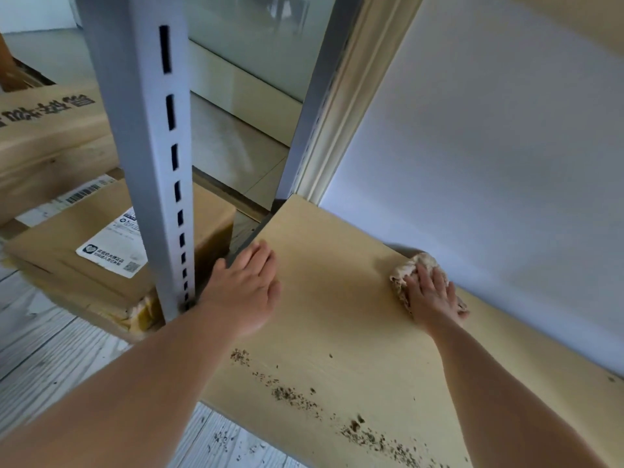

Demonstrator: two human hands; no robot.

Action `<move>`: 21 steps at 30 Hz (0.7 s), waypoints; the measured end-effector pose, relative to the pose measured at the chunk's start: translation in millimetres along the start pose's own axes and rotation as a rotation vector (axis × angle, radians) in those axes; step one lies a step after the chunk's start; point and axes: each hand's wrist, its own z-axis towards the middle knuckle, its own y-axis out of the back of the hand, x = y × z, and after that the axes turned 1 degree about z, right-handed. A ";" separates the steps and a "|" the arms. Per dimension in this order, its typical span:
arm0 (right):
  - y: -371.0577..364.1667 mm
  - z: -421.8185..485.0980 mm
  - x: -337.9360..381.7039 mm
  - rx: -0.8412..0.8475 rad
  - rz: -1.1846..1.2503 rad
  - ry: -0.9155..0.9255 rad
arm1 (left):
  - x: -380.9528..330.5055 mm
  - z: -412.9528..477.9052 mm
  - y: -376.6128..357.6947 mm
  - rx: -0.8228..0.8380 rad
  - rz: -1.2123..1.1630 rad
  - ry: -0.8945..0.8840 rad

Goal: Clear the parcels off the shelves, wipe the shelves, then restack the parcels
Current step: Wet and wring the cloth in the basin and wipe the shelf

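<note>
Fingers of the right hand (pixel 434 293) lie straight, pressing a cloth (pixel 410 270) flat on the shelf (pixel 337 298) near the wall. Left hand (pixel 246 285) rests flat, fingers straight, at the shelf's left edge beside a post (pixel 152 146). Crumbs (pixel 293 396) dot the shelf's front. Parcels (pixel 67 244) sit on the floor, left.

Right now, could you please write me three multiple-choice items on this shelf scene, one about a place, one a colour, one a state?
1. Where does the cloth lie?
A. on the floor
B. on the shelf board by the wall
C. on a parcel

2. What colour is the slotted upright?
A. grey
B. red
C. black

3. How is the left hand?
A. gripping the upright
B. flat on the shelf board
C. holding a parcel

B: the right hand presses it there.
A: the post is pale grey.
B: its fingers lie straight.
</note>
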 end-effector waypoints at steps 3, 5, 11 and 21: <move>-12.5 -16.4 45.6 -0.017 0.058 -0.145 | 1.3 0.3 1.2 -0.028 -0.029 0.006; -25.2 -33.5 90.9 0.032 0.052 -0.040 | 0.5 2.0 1.5 -0.024 -0.052 -0.001; -37.7 -50.9 137.7 0.122 -0.040 0.357 | 2.5 1.4 1.1 -0.031 -0.047 -0.006; 1.2 -16.6 -31.1 0.003 0.006 -0.011 | 2.0 2.0 4.3 0.025 -0.100 0.005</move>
